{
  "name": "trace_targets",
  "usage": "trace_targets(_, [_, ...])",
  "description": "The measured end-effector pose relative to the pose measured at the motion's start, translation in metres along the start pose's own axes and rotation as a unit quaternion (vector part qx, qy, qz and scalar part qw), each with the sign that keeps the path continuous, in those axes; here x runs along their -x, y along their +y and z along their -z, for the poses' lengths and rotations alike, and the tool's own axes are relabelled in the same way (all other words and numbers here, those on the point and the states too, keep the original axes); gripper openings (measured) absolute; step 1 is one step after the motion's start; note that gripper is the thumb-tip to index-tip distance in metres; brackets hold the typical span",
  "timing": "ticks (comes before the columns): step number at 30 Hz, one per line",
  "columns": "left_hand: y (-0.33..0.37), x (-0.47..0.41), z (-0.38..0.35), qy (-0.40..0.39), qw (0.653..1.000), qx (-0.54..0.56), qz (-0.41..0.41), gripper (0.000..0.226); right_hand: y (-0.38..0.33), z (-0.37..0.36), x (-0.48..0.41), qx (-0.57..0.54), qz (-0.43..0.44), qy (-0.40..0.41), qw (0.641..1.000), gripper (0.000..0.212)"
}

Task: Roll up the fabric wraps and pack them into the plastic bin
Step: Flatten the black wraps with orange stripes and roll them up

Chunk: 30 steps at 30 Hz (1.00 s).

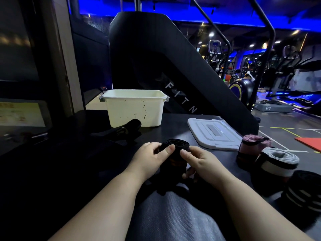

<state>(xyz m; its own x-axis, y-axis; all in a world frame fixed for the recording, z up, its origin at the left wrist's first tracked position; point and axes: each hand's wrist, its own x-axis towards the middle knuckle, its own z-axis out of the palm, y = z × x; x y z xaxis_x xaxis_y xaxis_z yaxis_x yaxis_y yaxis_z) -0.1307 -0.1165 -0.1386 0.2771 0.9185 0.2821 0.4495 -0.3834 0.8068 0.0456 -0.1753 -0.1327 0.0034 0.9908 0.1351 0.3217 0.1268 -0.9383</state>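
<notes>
In front of the plastic bin (135, 108), the left hand (151, 159) pinches a part-rolled black wrap (174, 150); the right hand (203, 164) pinches its other side. Rolling looks unfinished: next, wind in the loose tail tightly.

Place: I am looking at a gym.
Machines: I see a workout bike (240, 88) far off.
Letters: "FITN" (180, 98) on a big black machine (147, 49).

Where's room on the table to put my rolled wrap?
A bare patch of table lies between the white bin and the flat lid, just beyond the black wrap. The right side is crowded: pink roll, grey roll and striped roll sit close together. A loose wrap lies by the bin's left corner.
</notes>
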Motion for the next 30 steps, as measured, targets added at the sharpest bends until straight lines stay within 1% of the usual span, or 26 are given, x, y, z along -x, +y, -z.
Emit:
trace_targets(2, [0.002, 0.002, 0.0, 0.002, 1.0, 0.007, 0.021, 0.052, 0.0, -0.002, 0.0, -0.012, 0.003, 0.009, 1.0, 0.013])
trace_targets(4, [0.003, 0.003, 0.001, 0.002, 0.999, 0.034, 0.028, 0.06, -0.001, -0.003, 0.0, -0.022, 0.017, 0.023, 0.999, 0.012])
trace_targets(5, [0.003, 0.002, 0.001, 0.005, 0.999, 0.038, 0.015, 0.064, -0.002, -0.004, 0.0, -0.027, 0.029, 0.033, 0.999, 0.015])
trace_targets(7, [0.003, -0.001, 0.0, 0.018, 0.999, 0.041, -0.017, 0.069, -0.002, -0.001, 0.0, -0.035, 0.065, 0.049, 0.996, 0.03])
trace_targets(8, [0.004, 0.0, 0.0, 0.023, 0.997, 0.07, -0.017, 0.074, -0.001, 0.001, 0.0, -0.033, 0.084, 0.045, 0.995, 0.04])
trace_targets(9, [0.005, 0.0, 0.0, 0.025, 0.992, 0.127, -0.004, 0.078, 0.0, 0.002, 0.001, -0.029, 0.102, 0.032, 0.994, 0.046])
trace_targets(10, [0.005, 0.0, -0.001, 0.029, 0.981, 0.192, 0.013, 0.08, 0.0, 0.003, 0.003, -0.029, 0.118, 0.017, 0.992, 0.047])
trace_targets(11, [0.005, 0.0, -0.001, 0.031, 0.97, 0.238, 0.027, 0.075, 0.001, 0.003, 0.003, -0.032, 0.13, 0.01, 0.991, 0.04])
trace_targets(12, [0.005, 0.0, -0.002, 0.034, 0.965, 0.257, 0.032, 0.065, 0.001, 0.003, 0.003, -0.03, 0.139, 0.017, 0.99, 0.029])
trace_targets(13, [0.005, -0.001, -0.004, 0.04, 0.968, 0.246, 0.031, 0.052, 0.001, 0.003, 0.002, -0.021, 0.145, 0.034, 0.989, 0.014])
trace_targets(14, [0.004, -0.001, -0.006, 0.049, 0.974, 0.221, 0.027, 0.037, 0.0, 0.004, 0.002, 0.001, 0.151, 0.055, 0.987, 0.005])
trace_targets(15, [0.004, -0.001, -0.009, 0.059, 0.978, 0.2, 0.022, 0.023, 0.0, 0.003, 0.002, 0.027, 0.155, 0.075, 0.985, 0.012])
trace_targets(16, [0.002, -0.002, -0.011, 0.065, 0.979, 0.191, 0.02, 0.014, 0.0, 0.003, 0.002, 0.041, 0.154, 0.086, 0.983, 0.016])
trace_targets(17, [0.002, -0.002, -0.012, 0.062, 0.979, 0.191, 0.021, 0.011, 0.002, 0.003, 0.001, 0.045, 0.153, 0.097, 0.982, 0.017])
trace_targets(20, [0.003, -0.001, -0.011, 0.046, 0.971, 0.232, 0.031, 0.019, 0.008, 0.002, -0.004, 0.048, 0.166, 0.098, 0.98, 0.03])
trace_targets(24, [0.005, 0.002, -0.009, 0.012, 0.961, 0.276, 0.031, 0.027, 0.014, 0.004, -0.008, -0.057, 0.144, 0.068, 0.986, 0.049])
trace_targets(27, [0.007, 0.003, -0.008, -0.003, 0.948, 0.318, 0.031, 0.039, 0.013, 0.006, -0.007, -0.046, 0.123, 0.071, 0.989, 0.061])
trace_targets(30, [0.011, 0.004, -0.005, -0.009, 0.92, 0.388, 0.049, 0.038, 0.01, 0.007, -0.006, -0.05, 0.109, 0.059, 0.991, 0.067])
